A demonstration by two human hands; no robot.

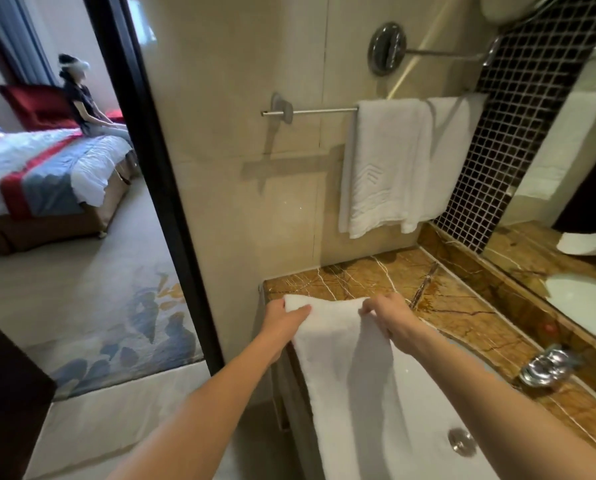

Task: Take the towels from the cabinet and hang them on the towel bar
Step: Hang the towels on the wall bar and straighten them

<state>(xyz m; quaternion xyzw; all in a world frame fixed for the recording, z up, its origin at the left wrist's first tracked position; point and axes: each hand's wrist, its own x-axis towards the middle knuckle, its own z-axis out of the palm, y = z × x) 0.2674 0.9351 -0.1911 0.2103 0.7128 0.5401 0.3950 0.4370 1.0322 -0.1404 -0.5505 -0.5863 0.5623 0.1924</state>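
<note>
Right now the left hand [282, 320] and the right hand [390, 318] are each pinching a top corner of a white towel [345, 368], thumbs lying over the front edge and fingers curling behind it. The cloth is hanging down from them at the front of the marble counter [358, 275], with its lower part running out of view; whether it is touching the sink basin [428, 410] I cannot tell. Up on the wall the towel bar [320, 111] is already carrying two hung towels [386, 168] crowding toward its right end, leaving only the left stretch bare. That, I judge, is where the trouble is waiting: the bare stretch is looking hardly wider than the towel as the hands are spreading it, so a loose throw is risking an overlap, dragging the nearer hung one askew or tugging it off the rail. The long tail is also dangling low, so on the way up it is likely to be sweeping the counter or dipping into the basin and picking up any wet lying there. The hold is at the corners only; one corner slipping would be letting the cloth fold and fall. Uneven lengths front and back would be leaving it sliding off the smooth bar.
</note>
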